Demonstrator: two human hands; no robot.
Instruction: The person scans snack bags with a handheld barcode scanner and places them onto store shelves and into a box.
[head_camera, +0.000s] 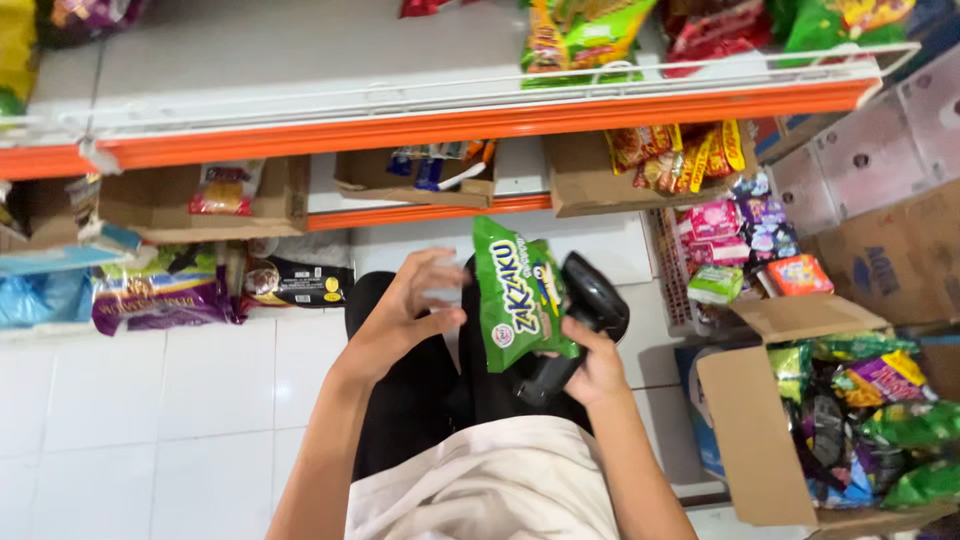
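Note:
A green snack packet (518, 295) hangs upright in front of me, over my dark trousers. My right hand (590, 366) grips a black handheld scanner (580, 322) and also pinches the packet's right edge. My left hand (405, 307) is open with fingers spread, just left of the packet; whether its fingertips touch the packet I cannot tell.
An orange-edged shelf (450, 120) with a white wire rail carries snack bags above. Cardboard trays with packets sit on the lower shelf (420, 212). An open cardboard box (760, 440) full of snack packets stands at the right, beside a wire basket (672, 270). White tiles cover the floor (150, 400).

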